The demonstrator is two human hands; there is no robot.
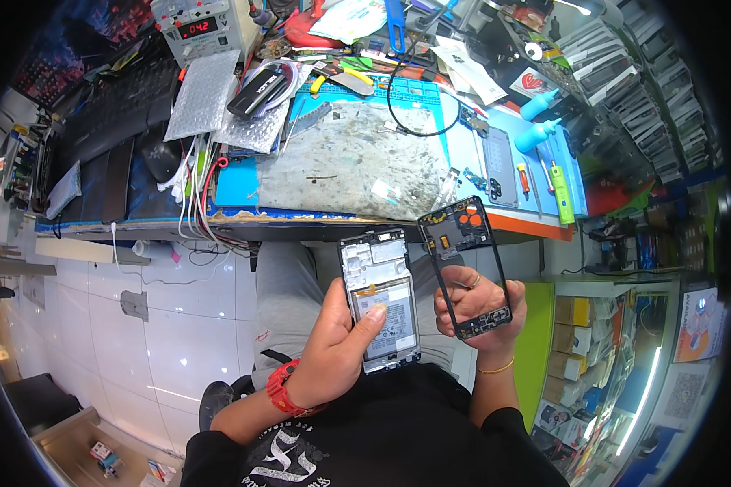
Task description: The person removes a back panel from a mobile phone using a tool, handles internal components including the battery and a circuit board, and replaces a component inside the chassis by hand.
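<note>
Holding both halves up over my lap right now, just off the bench point(357, 226) edge. Phone point(379, 274) is in my left hand point(333, 334), thumb pressed flat on the battery point(398, 325); those fingers are tucked underneath, so can't tell exactly how they sit. My right hand point(477, 307) is curled behind the lower end of the black frame point(461, 232), gripping it, palm showing through the big opening. The two parts are side by side and look apart, so I'd call this the opened-up, looking-it-over step. Next move calls for a light grip, imo: that frame's thin and could flex. Bench is a mess: stained grey mat point(325, 166) in the middle, black cable point(391, 97) looped over its far right, orange screwdriver point(524, 180) and green tool point(560, 195) at the right, power supply point(207, 40) back left. White tiled floor point(179, 349) below, lit glass case point(617, 381) to my right.
</note>
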